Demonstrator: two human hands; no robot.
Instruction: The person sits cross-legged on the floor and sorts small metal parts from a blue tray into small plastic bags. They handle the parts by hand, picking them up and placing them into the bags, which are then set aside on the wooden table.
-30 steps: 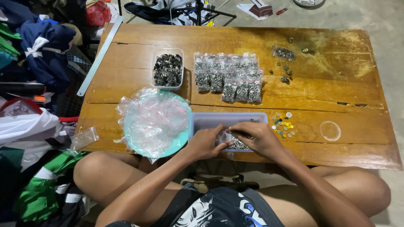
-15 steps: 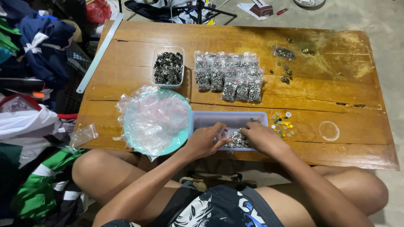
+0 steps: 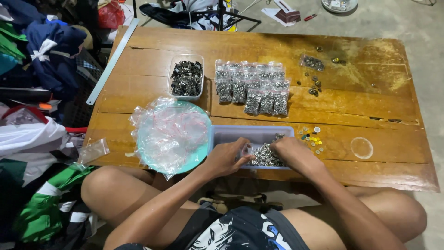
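A shallow blue-grey tray [image 3: 240,134] at the near edge of the wooden table [image 3: 138,92] holds a heap of small silver metal parts [image 3: 267,156]. My left hand [image 3: 226,157] rests over the tray's left side and holds a small clear plastic bag [image 3: 248,149] by its mouth. My right hand [image 3: 291,153] is in the tray on the heap, fingers curled around some of the parts.
A teal plate [image 3: 152,159] piled with empty clear bags [image 3: 169,132] sits left of the tray. Behind are a clear tub of dark parts [image 3: 187,78], rows of filled bags [image 3: 253,87], loose coloured bits [image 3: 311,138] and a clear lid [image 3: 361,147]. Clothes lie piled at the left.
My hands have shifted from the tray's near edge into the tray. The right hand went onto the heap of silver parts; the left still holds the small bag.
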